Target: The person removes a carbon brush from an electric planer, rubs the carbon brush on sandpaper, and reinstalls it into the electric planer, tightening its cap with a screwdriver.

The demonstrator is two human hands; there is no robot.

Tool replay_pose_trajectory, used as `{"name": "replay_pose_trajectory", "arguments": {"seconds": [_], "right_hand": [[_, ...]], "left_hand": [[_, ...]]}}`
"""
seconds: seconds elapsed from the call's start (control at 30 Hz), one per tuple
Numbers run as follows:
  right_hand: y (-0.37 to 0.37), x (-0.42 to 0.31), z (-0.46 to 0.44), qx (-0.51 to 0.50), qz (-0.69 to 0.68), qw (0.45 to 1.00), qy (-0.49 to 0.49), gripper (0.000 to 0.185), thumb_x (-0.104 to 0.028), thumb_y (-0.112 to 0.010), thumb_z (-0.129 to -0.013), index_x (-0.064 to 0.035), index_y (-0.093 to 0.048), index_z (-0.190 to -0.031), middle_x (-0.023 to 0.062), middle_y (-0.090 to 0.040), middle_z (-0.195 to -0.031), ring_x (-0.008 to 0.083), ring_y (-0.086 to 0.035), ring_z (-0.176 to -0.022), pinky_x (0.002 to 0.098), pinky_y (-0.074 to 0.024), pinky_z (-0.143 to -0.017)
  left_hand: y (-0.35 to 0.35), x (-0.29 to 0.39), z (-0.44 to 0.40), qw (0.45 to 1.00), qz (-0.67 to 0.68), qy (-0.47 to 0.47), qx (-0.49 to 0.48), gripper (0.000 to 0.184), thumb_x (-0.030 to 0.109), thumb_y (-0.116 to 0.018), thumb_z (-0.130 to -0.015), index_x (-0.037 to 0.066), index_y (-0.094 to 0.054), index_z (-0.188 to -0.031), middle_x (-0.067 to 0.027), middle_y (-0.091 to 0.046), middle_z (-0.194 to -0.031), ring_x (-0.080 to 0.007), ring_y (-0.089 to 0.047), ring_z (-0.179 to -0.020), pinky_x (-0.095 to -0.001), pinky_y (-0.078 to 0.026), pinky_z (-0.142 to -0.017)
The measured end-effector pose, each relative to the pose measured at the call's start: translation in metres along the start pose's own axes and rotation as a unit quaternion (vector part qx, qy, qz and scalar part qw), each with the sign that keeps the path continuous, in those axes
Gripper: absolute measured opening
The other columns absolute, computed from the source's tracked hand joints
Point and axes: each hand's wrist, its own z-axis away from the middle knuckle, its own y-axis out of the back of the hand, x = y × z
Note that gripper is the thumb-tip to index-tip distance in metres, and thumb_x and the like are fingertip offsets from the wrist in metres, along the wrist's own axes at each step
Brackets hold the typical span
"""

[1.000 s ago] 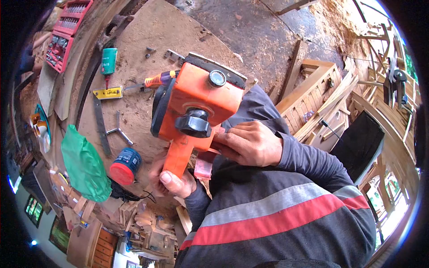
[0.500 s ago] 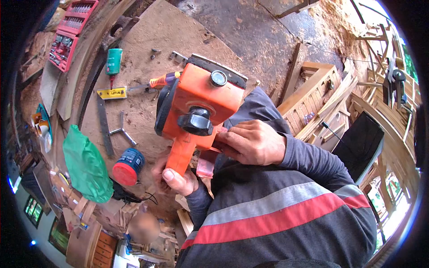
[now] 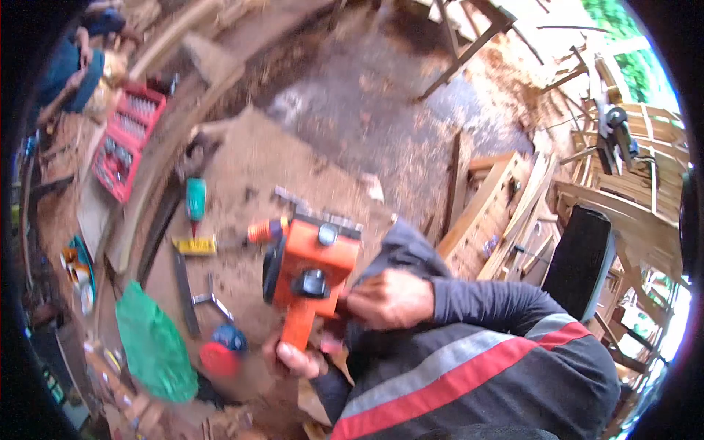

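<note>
A single camera, worn on the person's head, looks forward and steeply down over the chest, where the striped shirt [image 3: 484, 385] looms close at 5 o'clock. The right hand [image 3: 389, 297] sits near the centre toward 5 o'clock, the left hand [image 3: 297, 359] between 6 and 7. Beyond them the worktop [image 3: 275, 158] spreads toward 10 o'clock. The round, very wide view bows straight edges, reaching another person [image 3: 66, 81] at 10 and distant leaves [image 3: 627, 73] at 2. Blur softens it.
</note>
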Motion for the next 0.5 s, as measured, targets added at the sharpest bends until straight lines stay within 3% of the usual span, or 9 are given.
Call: {"name": "replay_pose_trajectory", "arguments": {"seconds": [0.03,0.17,0.27,0.33,0.37,0.5], "right_hand": [[0.0,0.002,-0.001,-0.002,-0.001,1.0,0.007,0.02,-0.019,-0.059,-0.091,-0.002,-0.051,-0.096,0.0163,-0.061,-0.08,0.0356,-0.067,-0.07,0.0453,-0.0543,-0.06],[0.016,-0.003,-0.012,-0.044,-0.003,0.999,0.0,0.018,-0.019,-0.057,-0.093,-0.0026,-0.051,-0.097,0.0202,-0.064,-0.083,0.0404,-0.067,-0.073,0.0496,-0.0545,-0.063],[0.019,-0.004,-0.015,-0.096,0.023,0.995,-0.012,0.023,-0.017,-0.064,-0.09,-0.0001,-0.052,-0.099,0.0214,-0.064,-0.084,0.0406,-0.067,-0.079,0.0491,-0.0544,-0.069],[0.015,0.002,-0.016,-0.136,0.013,0.991,0.004,0.028,-0.015,-0.063,-0.089,0.0014,-0.052,-0.108,0.0226,-0.065,-0.086,0.0424,-0.067,-0.082,0.0486,-0.0555,-0.07],[0.025,-0.004,-0.021,-0.163,0.017,0.986,-0.001,0.039,-0.016,-0.064,-0.087,0.0027,-0.051,-0.118,0.0244,-0.067,-0.093,0.0433,-0.067,-0.088,0.0484,-0.0567,-0.075],[0.022,0.002,-0.024,-0.158,0.028,0.986,0.037,0.022,-0.02,-0.056,-0.092,-0.0004,-0.054,-0.103,0.0247,-0.067,-0.088,0.044,-0.068,-0.083,0.0521,-0.0558,-0.072]], "left_hand": [[0.002,-0.002,0.0,1.0,-0.017,0.024,-0.007,0.045,0.047,-0.063,-0.092,0.003,-0.06,-0.085,-0.0087,-0.063,-0.084,-0.0182,-0.057,-0.076,-0.0378,-0.049,-0.07],[0.0,-0.008,-0.011,0.997,-0.021,-0.067,-0.021,0.047,0.046,-0.063,-0.092,0.002,-0.06,-0.077,-0.0073,-0.061,-0.073,-0.0179,-0.054,-0.067,-0.0347,-0.044,-0.063],[-0.003,0.0,-0.013,0.996,-0.035,-0.08,-0.028,0.047,0.045,-0.063,-0.092,0.001,-0.061,-0.074,-0.0069,-0.06,-0.068,-0.0175,-0.054,-0.064,-0.0329,-0.041,-0.059],[-0.004,0.005,-0.014,0.993,-0.058,-0.101,-0.032,0.046,0.043,-0.064,-0.092,0.0,-0.062,-0.075,-0.0066,-0.06,-0.067,-0.0165,-0.053,-0.062,-0.0315,-0.039,-0.057],[-0.005,0.0,-0.013,0.996,-0.002,-0.086,-0.036,0.045,0.042,-0.064,-0.092,0.0,-0.062,-0.076,-0.0061,-0.06,-0.066,-0.016,-0.052,-0.06,-0.0309,-0.038,-0.056],[0.005,-0.014,-0.016,0.992,-0.027,-0.117,-0.04,0.044,0.041,-0.065,-0.092,0.0,-0.061,-0.075,-0.0047,-0.058,-0.064,-0.0153,-0.051,-0.059,-0.0308,-0.037,-0.056]]}}
